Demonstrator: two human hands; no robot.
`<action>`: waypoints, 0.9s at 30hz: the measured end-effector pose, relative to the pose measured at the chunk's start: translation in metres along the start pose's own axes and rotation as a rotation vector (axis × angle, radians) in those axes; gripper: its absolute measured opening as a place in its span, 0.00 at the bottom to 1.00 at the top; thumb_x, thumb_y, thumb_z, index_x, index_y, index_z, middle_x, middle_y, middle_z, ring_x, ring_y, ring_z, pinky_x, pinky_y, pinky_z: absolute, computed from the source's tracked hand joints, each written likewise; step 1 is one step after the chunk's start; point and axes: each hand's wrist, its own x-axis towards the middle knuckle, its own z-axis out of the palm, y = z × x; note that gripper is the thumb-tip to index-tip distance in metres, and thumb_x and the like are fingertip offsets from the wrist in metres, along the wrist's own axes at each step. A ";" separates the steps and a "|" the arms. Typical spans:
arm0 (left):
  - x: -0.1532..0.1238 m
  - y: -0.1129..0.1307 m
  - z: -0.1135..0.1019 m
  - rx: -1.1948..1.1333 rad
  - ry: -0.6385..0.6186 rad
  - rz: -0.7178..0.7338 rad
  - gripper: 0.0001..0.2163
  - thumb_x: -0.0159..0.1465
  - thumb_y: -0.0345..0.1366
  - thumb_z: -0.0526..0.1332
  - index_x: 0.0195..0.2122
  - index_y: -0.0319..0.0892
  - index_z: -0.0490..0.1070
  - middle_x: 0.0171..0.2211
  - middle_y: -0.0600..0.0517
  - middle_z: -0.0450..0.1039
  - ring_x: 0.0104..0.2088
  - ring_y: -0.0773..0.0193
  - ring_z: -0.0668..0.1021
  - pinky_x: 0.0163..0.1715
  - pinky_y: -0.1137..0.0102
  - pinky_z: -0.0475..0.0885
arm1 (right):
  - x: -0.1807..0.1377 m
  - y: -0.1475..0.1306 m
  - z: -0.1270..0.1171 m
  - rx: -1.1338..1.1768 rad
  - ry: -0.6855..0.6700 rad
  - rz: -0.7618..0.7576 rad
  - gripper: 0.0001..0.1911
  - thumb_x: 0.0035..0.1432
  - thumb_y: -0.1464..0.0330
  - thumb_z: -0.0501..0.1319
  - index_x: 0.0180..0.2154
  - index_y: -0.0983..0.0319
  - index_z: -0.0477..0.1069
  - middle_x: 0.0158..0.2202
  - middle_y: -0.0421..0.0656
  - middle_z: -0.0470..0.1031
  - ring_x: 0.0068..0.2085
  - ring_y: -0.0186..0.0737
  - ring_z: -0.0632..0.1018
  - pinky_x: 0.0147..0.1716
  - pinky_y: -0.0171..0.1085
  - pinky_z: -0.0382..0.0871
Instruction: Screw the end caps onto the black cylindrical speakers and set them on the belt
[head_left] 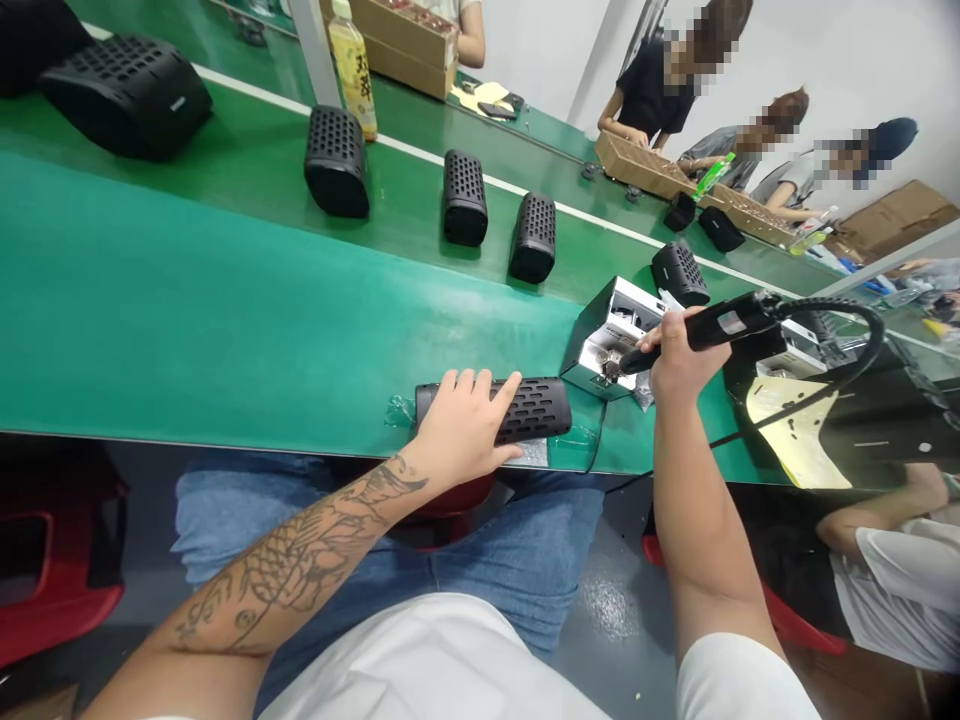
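Observation:
My left hand [461, 425] lies over a black perforated speaker [529, 408] that rests on its side at the near edge of the green belt [187, 320]; the fingers curl over its top and hold it down. My right hand [679, 355] is closed round a black electric screwdriver [712, 325] with a thick cable. Its tip points down into a small silver metal box [611, 335] standing just right of the speaker.
Several more black speakers [465, 197] stand along the belt, with a larger one [127, 95] at the far left. A drink bottle [354, 65] stands behind them. Other people work at cardboard boxes [645, 165] at the far right. A co-worker's arm [870, 520] rests beside me on the right.

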 end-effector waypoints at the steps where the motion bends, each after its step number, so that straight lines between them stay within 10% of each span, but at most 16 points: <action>1: -0.005 -0.010 0.000 -0.015 0.031 0.030 0.52 0.74 0.58 0.82 0.91 0.35 0.68 0.75 0.20 0.80 0.73 0.20 0.83 0.80 0.31 0.71 | -0.002 0.007 -0.001 0.011 -0.008 0.020 0.32 0.62 0.38 0.85 0.38 0.52 0.74 0.21 0.28 0.72 0.19 0.39 0.75 0.25 0.43 0.77; 4: -0.026 -0.053 0.011 -0.136 0.153 0.105 0.51 0.74 0.56 0.82 0.91 0.40 0.68 0.84 0.22 0.73 0.82 0.19 0.77 0.89 0.25 0.61 | -0.011 0.009 -0.004 0.048 -0.020 0.047 0.32 0.60 0.38 0.86 0.38 0.51 0.74 0.21 0.27 0.72 0.19 0.38 0.73 0.25 0.43 0.78; 10: -0.059 -0.123 0.073 -0.619 0.295 0.120 0.67 0.65 0.55 0.88 0.95 0.49 0.48 0.91 0.27 0.57 0.90 0.21 0.68 0.87 0.30 0.73 | -0.036 -0.054 -0.001 0.186 -0.112 0.045 0.27 0.66 0.42 0.86 0.42 0.50 0.77 0.23 0.28 0.71 0.21 0.37 0.75 0.26 0.42 0.80; 17: -0.056 -0.112 0.110 -0.768 0.336 0.083 0.65 0.63 0.45 0.89 0.92 0.50 0.50 0.87 0.30 0.63 0.86 0.27 0.75 0.88 0.32 0.73 | -0.107 -0.137 0.041 0.462 -0.360 0.082 0.25 0.67 0.43 0.86 0.44 0.49 0.79 0.22 0.28 0.74 0.16 0.37 0.72 0.20 0.41 0.79; 27: -0.053 -0.108 0.109 -0.757 0.362 0.089 0.61 0.64 0.43 0.88 0.91 0.50 0.53 0.85 0.31 0.68 0.85 0.29 0.77 0.87 0.35 0.76 | -0.131 -0.128 0.074 0.392 -0.507 0.193 0.32 0.65 0.42 0.88 0.39 0.52 0.72 0.21 0.28 0.75 0.17 0.34 0.73 0.23 0.39 0.84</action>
